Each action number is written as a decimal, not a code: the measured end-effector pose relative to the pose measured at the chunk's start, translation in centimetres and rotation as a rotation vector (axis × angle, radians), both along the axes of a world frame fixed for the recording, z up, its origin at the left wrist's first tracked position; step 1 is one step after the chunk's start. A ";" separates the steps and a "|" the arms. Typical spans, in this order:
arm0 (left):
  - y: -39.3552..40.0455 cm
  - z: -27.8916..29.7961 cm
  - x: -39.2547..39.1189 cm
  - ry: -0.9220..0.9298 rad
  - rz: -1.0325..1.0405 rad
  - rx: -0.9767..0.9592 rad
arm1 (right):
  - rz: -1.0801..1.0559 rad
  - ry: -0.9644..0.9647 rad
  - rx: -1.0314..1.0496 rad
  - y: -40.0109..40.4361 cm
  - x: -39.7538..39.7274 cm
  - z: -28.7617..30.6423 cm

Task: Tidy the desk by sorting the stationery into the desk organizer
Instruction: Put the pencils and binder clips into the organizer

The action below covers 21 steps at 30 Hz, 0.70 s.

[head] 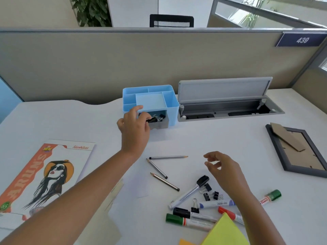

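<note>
Nearest, the right hand point(223, 167) hovers loosely curled and empty above a scatter of capped markers point(190, 194) and small black binder clips point(211, 195) on the white table point(221, 138). 3 grey pencils point(165, 167) lie just beyond. Farther back, the left hand point(134, 128) pinches a black binder clip point(152, 119) at the open drawer of the light-blue plastic desk organizer point(172, 105).

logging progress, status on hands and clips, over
Left hand at organizer drawer, grip shut on black binder clip. Right hand open, empty, above loose binder clips and markers. Path clear.
</note>
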<state>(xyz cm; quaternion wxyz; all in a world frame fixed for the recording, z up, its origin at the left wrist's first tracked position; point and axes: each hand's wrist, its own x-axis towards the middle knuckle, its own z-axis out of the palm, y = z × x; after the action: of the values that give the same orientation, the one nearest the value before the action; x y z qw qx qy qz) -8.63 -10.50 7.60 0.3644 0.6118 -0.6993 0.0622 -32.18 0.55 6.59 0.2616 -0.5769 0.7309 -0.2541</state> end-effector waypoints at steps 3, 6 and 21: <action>4.1 -2.1 -1.1 -0.009 -0.199 0.006 | 0.074 0.173 0.158 0.3 -1.7 -0.3; 8.5 -4.6 -2.3 0.013 -0.401 0.110 | 0.181 0.282 0.287 0.7 -2.5 -0.5; 14.5 -7.1 -6.5 -0.449 -0.621 0.287 | 0.413 0.313 0.381 3.1 -2.9 -0.9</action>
<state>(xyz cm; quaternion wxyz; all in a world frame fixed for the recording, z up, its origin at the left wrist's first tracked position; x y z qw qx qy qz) -15.16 4.02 0.54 0.1152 0.3875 -0.9145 -0.0170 -35.07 3.66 5.67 0.2952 -0.6857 0.6642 0.0376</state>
